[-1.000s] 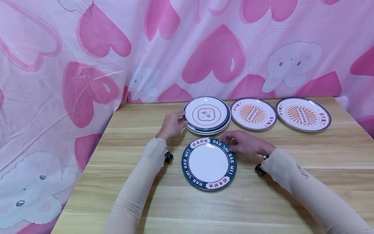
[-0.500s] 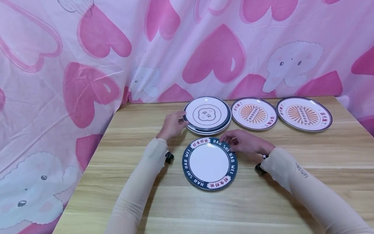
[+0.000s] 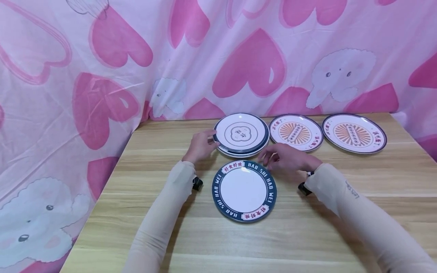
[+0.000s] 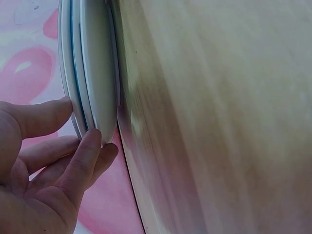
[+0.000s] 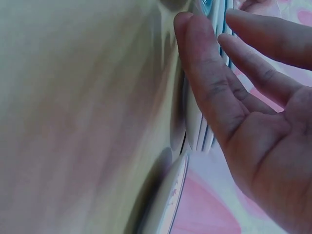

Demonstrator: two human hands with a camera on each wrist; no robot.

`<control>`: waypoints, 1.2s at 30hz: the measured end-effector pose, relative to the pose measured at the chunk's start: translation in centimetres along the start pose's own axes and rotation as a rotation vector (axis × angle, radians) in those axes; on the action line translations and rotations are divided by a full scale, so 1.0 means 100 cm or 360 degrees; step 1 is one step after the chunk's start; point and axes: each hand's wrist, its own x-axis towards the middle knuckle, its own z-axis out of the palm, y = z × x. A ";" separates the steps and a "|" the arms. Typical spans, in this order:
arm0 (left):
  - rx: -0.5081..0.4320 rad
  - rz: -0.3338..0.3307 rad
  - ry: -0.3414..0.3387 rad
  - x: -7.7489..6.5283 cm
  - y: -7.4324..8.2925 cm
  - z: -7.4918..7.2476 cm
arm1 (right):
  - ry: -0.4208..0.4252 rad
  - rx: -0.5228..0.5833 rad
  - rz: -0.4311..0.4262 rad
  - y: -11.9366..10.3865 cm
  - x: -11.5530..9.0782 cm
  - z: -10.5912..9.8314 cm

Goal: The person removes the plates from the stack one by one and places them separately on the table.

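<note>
A stack of several white plates (image 3: 241, 131) with dark rims stands at the back of the wooden table. My left hand (image 3: 200, 146) grips its left edge: in the left wrist view the thumb (image 4: 48, 117) presses the top plate's rim and the fingers (image 4: 80, 165) lie against the edges of the plates beneath. In front of the stack lies a plate with a dark blue lettered rim (image 3: 244, 191). My right hand (image 3: 288, 157) hovers between that plate and the stack's front right edge, its fingers (image 5: 209, 73) loosely bent and holding nothing.
Two white plates with orange sunburst prints, one round (image 3: 296, 132) and one oval (image 3: 355, 133), lie right of the stack. A pink heart-patterned curtain (image 3: 191, 57) hangs behind and left of the wooden table (image 3: 307, 235).
My right hand has let go of the blue-rimmed plate's upper right edge and risen slightly toward the stack. My left hand stays at the stack's edge.
</note>
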 end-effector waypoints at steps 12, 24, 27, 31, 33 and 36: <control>0.0013 -0.0020 0.0032 -0.001 0.001 0.000 | 0.0276 0.0179 0.0092 0.003 0.009 -0.018; 0.0059 -0.0033 0.0046 0.001 0.003 0.001 | 0.0728 0.0198 0.0301 0.003 0.026 -0.021; 0.0055 -0.0044 0.0073 0.001 0.003 0.001 | 0.0770 0.0207 0.0309 0.002 0.032 -0.018; 0.0058 0.0000 0.0080 0.001 0.004 0.002 | 0.0810 0.0204 0.0362 0.003 0.035 -0.015; 0.0054 0.0011 0.0078 0.001 0.005 0.001 | 0.0818 0.0209 0.0385 0.004 0.037 -0.014; 0.0041 -0.0029 0.0095 0.000 0.006 0.000 | 0.0815 0.0228 0.0381 0.004 0.039 -0.012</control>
